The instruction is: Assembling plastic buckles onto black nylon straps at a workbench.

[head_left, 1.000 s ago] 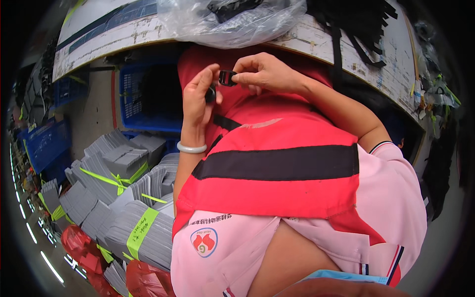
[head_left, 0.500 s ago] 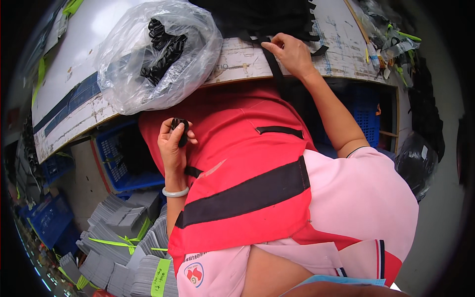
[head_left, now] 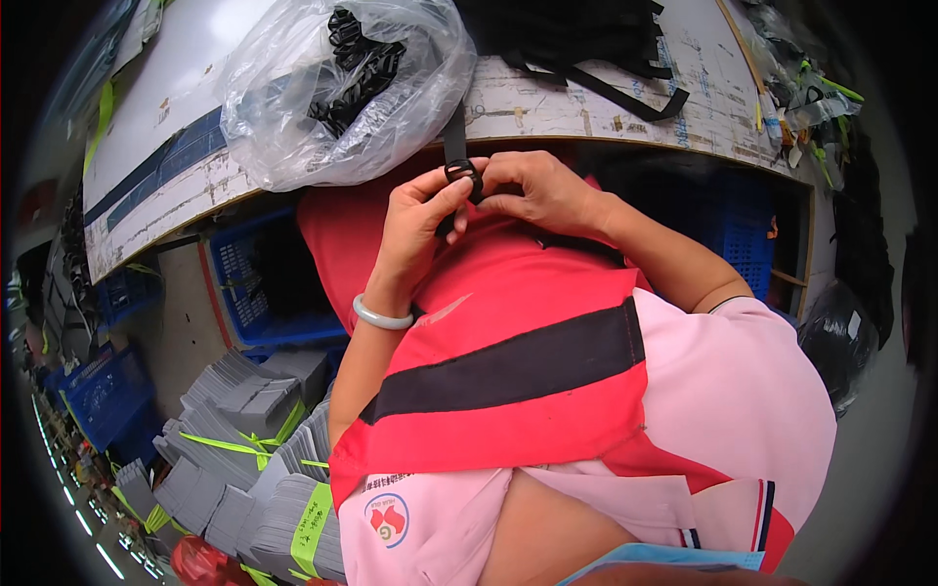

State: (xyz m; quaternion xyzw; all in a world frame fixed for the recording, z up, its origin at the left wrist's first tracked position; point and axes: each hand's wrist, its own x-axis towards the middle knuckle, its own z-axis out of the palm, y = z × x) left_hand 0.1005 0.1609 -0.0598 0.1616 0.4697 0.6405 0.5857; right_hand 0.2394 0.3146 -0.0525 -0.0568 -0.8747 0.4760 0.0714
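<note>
Just off the table's front edge, my left hand [head_left: 412, 227] pinches a black plastic buckle [head_left: 462, 173] between thumb and fingers. My right hand [head_left: 549, 191] meets it from the right, its fingers closed at the buckle on a black webbing strap [head_left: 456, 138]. The strap hangs over the table edge into my hands; its end is hidden by the fingers. On the table above lies a black fabric piece [head_left: 576, 34] with more straps along its edge. Beside it, a clear plastic bag [head_left: 249, 122] holds several shiny black pieces [head_left: 363, 90].
The worn white table [head_left: 606, 115] spans the top. Below it stand blue crates [head_left: 256, 330]. Grey stacked pieces [head_left: 230, 508] tied with yellow-green bands are at the lower left, near a red bag [head_left: 207, 564]. A black bag [head_left: 838, 337] is at the right.
My right hand has moved down and left off the table edge with a strap. My left hand has brought the buckle up to meet it. The whole view has shifted slightly.
</note>
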